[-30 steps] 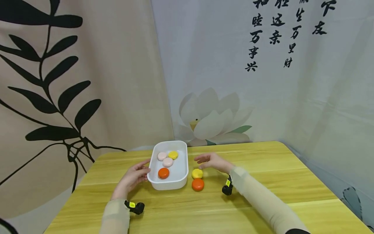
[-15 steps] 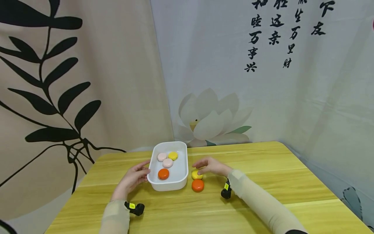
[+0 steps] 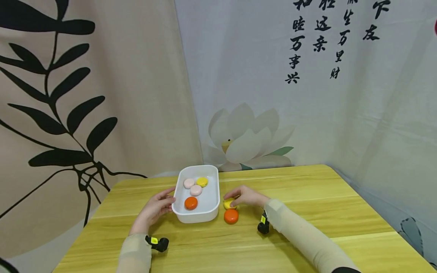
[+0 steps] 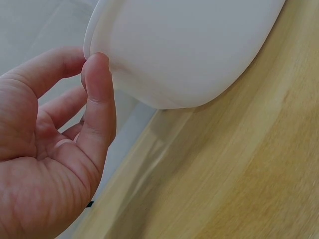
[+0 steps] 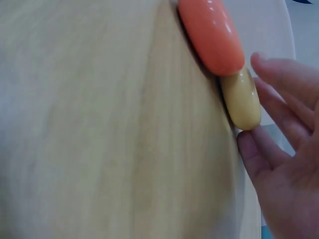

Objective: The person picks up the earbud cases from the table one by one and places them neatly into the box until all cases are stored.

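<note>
A white rectangular tub (image 3: 201, 217) stands on the wooden table, tilted slightly in the head view. My left hand (image 3: 155, 208) pinches its left rim between thumb and fingers; in the left wrist view the thumb (image 4: 97, 79) lies against the tub wall (image 4: 189, 55). Inside the tub are two pale pink discs, a yellow disc (image 3: 201, 182) and an orange disc (image 3: 190, 203), all glossy and rounded. Right of the tub, my right hand (image 3: 249, 197) has thumb and fingers around another yellow disc (image 5: 241, 102), partly covering it. A second orange disc (image 3: 231, 216) lies against its near side.
The yellow-toned wooden table (image 3: 307, 227) extends to both sides and toward me. Behind it hang a curtain with dark leaf prints (image 3: 61, 155) and a pale cloth with a flower and black characters (image 3: 252, 140). Both wrists wear small black cameras (image 3: 263, 225).
My right hand has come down and slightly left onto the loose yellow disc, its thumb and fingers closing around it. My left hand and the tub stay in place.
</note>
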A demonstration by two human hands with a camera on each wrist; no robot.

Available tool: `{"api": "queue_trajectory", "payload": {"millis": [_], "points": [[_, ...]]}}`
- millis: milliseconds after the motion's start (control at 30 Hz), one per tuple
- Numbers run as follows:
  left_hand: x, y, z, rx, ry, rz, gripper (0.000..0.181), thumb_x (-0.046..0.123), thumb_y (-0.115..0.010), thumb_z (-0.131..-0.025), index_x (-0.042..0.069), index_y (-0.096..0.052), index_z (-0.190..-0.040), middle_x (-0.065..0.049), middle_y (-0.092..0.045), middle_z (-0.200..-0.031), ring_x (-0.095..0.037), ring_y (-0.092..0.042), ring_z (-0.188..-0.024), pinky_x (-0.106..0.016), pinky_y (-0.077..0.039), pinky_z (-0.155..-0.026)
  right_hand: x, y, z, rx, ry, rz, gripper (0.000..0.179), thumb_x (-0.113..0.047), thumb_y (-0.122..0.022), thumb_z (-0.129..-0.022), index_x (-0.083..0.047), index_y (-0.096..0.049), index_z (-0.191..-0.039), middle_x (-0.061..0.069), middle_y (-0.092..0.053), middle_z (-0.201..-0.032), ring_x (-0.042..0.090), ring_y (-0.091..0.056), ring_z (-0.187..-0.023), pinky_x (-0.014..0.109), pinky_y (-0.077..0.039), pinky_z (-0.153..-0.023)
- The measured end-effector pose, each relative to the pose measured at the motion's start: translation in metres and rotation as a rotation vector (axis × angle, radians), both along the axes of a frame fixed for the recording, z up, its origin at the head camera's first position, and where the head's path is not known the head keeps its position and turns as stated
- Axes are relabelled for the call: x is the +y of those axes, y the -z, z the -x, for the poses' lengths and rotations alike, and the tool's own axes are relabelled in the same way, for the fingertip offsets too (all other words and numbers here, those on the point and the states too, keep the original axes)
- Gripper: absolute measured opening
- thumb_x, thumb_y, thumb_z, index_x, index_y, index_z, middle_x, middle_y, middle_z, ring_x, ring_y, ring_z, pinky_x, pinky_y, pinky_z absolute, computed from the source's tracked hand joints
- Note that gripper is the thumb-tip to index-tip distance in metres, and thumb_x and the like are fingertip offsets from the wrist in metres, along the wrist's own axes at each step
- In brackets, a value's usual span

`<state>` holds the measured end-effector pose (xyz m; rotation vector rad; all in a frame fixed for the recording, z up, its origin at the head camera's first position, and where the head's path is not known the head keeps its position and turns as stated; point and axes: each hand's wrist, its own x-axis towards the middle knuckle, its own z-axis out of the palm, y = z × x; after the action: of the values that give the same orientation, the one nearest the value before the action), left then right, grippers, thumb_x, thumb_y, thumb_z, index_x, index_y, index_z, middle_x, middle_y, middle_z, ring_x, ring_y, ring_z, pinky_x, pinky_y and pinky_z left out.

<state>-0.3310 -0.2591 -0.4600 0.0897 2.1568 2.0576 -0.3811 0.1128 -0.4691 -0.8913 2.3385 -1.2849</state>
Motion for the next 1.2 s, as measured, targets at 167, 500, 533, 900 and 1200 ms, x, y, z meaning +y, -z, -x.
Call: {"api": "queue_trajectory", "payload": {"millis": [167, 500, 533, 900, 1200], "points": [[-0.001, 0.000, 0.000, 0.001, 0.004, -0.006, 0.059, 0.006, -0.060, -0.095, 0.001, -0.034, -0.149, -0.012, -0.055, -0.102, -0.014, -0.057, -0.070, -0.024, -0.053, -0.067, 0.001, 0.000, 0.000, 0.011, 0.002, -0.021, 0.031, -0.007, -0.074, -0.084, -0.008, -0.072, -0.114, 0.003, -0.066, -0.121, 0.021, -0.057, -0.117, 0.038, -0.043, -0.102], [-0.002, 0.004, 0.001, -0.008, -0.013, 0.006, 0.058, 0.005, -0.060, -0.095, 0.000, -0.036, -0.148, -0.011, -0.053, -0.100, -0.015, -0.057, -0.071, -0.025, -0.054, -0.068, 0.011, 0.003, 0.004, 0.044, 0.038, -0.033, 0.031, -0.006, -0.073, -0.084, -0.007, -0.072, -0.115, 0.005, -0.066, -0.122, 0.023, -0.058, -0.117, 0.040, -0.044, -0.101], [-0.003, 0.004, 0.001, -0.010, -0.020, 0.001, 0.058, 0.005, -0.060, -0.094, 0.001, -0.037, -0.147, -0.011, -0.054, -0.100, -0.015, -0.057, -0.071, -0.025, -0.054, -0.068, 0.012, 0.004, 0.005, 0.046, 0.043, -0.035, 0.031, -0.006, -0.073, -0.084, -0.008, -0.071, -0.116, 0.005, -0.065, -0.123, 0.023, -0.057, -0.117, 0.039, -0.044, -0.100], [-0.003, 0.006, 0.001, -0.001, -0.002, 0.001, 0.058, 0.005, -0.061, -0.094, 0.000, -0.037, -0.147, -0.011, -0.053, -0.100, -0.015, -0.057, -0.070, -0.025, -0.054, -0.068, 0.020, 0.008, 0.004, 0.033, 0.082, -0.005, 0.041, -0.008, -0.077, -0.082, -0.003, -0.067, -0.121, 0.011, -0.063, -0.125, 0.025, -0.057, -0.114, 0.042, -0.044, -0.100], [-0.001, 0.004, 0.002, -0.002, -0.004, -0.001, 0.059, 0.006, -0.061, -0.094, 0.001, -0.038, -0.147, -0.010, -0.053, -0.099, -0.014, -0.057, -0.069, -0.024, -0.054, -0.067, 0.021, 0.008, 0.004, 0.033, 0.089, -0.025, 0.044, -0.007, -0.078, -0.080, -0.004, -0.066, -0.123, 0.009, -0.063, -0.125, 0.020, -0.058, -0.109, 0.041, -0.045, -0.098]]}}
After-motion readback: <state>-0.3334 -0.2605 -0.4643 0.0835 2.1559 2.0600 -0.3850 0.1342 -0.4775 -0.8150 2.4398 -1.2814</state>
